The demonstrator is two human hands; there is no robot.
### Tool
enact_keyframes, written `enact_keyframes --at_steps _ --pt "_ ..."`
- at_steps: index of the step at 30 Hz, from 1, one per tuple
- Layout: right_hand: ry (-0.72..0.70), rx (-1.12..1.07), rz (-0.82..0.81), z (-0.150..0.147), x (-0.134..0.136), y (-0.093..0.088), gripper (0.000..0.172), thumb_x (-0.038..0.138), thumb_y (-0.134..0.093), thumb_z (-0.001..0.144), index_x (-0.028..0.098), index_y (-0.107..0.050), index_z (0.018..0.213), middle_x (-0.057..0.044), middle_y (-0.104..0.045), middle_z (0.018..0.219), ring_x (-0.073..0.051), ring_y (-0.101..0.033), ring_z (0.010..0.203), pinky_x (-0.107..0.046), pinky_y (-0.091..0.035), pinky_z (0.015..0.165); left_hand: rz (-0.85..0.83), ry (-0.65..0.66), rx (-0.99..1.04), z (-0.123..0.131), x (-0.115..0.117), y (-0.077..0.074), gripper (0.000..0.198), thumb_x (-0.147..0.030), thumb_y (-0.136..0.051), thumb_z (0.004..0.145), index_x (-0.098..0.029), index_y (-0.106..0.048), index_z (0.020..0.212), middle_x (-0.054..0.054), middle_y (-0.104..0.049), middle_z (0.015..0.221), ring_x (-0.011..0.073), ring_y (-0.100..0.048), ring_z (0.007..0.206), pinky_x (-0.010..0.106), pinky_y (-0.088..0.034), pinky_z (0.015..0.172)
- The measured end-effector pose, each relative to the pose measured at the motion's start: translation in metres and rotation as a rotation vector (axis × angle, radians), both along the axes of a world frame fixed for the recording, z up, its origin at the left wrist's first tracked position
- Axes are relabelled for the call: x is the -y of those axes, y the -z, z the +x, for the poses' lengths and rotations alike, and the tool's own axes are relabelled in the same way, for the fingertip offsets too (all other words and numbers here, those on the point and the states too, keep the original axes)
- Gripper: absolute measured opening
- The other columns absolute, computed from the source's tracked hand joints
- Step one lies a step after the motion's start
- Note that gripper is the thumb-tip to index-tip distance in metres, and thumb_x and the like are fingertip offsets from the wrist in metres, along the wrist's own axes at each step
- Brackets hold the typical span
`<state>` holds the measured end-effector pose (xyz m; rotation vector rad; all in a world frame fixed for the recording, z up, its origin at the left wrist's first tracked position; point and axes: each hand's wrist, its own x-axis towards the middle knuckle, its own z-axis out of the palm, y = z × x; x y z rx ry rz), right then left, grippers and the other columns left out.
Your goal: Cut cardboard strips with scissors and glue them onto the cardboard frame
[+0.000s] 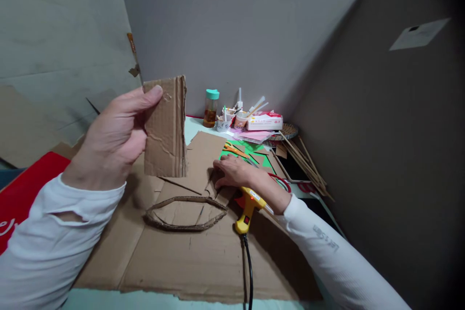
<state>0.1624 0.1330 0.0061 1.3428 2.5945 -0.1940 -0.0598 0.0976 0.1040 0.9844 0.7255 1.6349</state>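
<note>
My left hand (119, 131) is raised, pinching a rectangular piece of corrugated cardboard (165, 128) upright between thumb and fingers. My right hand (234, 172) reaches low over the worktop, its bent fingers apart and touching or just above the cardboard; I see nothing held in it. Close by its fingers lies a pair of orange-handled scissors (236, 149). Under my right wrist rests a yellow glue gun (247, 210) with a small red light and a black cord. A boat-shaped frame of cardboard strips (170, 225) sits on the large cardboard sheet (174, 261).
Behind stand a teal-lidded bottle (211, 109), paper cups (240, 120) with sticks and a white box (265, 122). Thin wooden sticks (307, 164) and a tablet (290, 167) lie to the right. A red box (32, 193) is at left. Walls close off the back and right.
</note>
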Motion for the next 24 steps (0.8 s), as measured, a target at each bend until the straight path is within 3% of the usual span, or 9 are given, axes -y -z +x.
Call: enact_keyframes --at_steps 5,9,13,19,24 --pt "-0.023 -0.112 0.007 0.014 -0.015 -0.003 0.031 0.033 -0.066 0.099 0.018 -0.063 0.125 -0.010 -0.064 0.129 -0.026 -0.066 0.109 -0.048 -0.056 0.092 0.003 -0.002 0.011 0.001 0.002 -0.001 0.026 -0.007 -0.053 0.095 -0.013 -0.071 0.078 -0.001 -0.068 0.064 0.0102 -0.060 0.055 0.026 -0.060 0.079" --pt "0.006 -0.240 0.021 0.043 -0.018 -0.020 0.029 0.033 -0.064 0.100 0.017 -0.064 0.124 -0.009 -0.066 0.125 -0.025 -0.068 0.106 -0.046 -0.057 0.089 -0.017 -0.016 -0.017 0.002 0.004 -0.002 0.019 -0.009 -0.058 0.092 -0.015 -0.072 0.080 0.002 -0.070 0.068 0.0176 -0.068 0.074 0.026 -0.060 0.078" --pt "-0.033 -0.297 -0.074 0.066 -0.003 -0.031 0.028 0.032 -0.065 0.100 0.016 -0.064 0.123 -0.009 -0.066 0.126 -0.025 -0.068 0.107 -0.046 -0.057 0.090 -0.033 -0.025 -0.005 0.005 0.006 -0.004 0.021 -0.008 -0.055 0.093 -0.014 -0.071 0.081 0.004 -0.073 0.075 0.0220 -0.070 0.091 0.031 -0.059 0.085" --pt "-0.038 -0.227 -0.149 0.055 0.014 -0.016 0.027 0.031 -0.066 0.099 0.017 -0.065 0.122 -0.009 -0.066 0.126 -0.025 -0.067 0.106 -0.046 -0.058 0.090 -0.073 -0.029 -0.002 0.007 0.010 -0.005 0.018 -0.010 -0.060 0.091 -0.016 -0.071 0.078 0.001 -0.072 0.074 0.0155 -0.064 0.076 0.021 -0.056 0.063" --pt "0.009 -0.217 -0.120 0.047 0.011 -0.015 0.027 0.032 -0.066 0.099 0.016 -0.065 0.121 -0.008 -0.067 0.121 -0.024 -0.069 0.101 -0.044 -0.059 0.086 -0.065 -0.040 -0.021 0.007 0.011 -0.006 0.020 -0.009 -0.058 0.092 -0.016 -0.072 0.080 0.003 -0.074 0.080 0.0161 -0.065 0.081 0.022 -0.055 0.065"
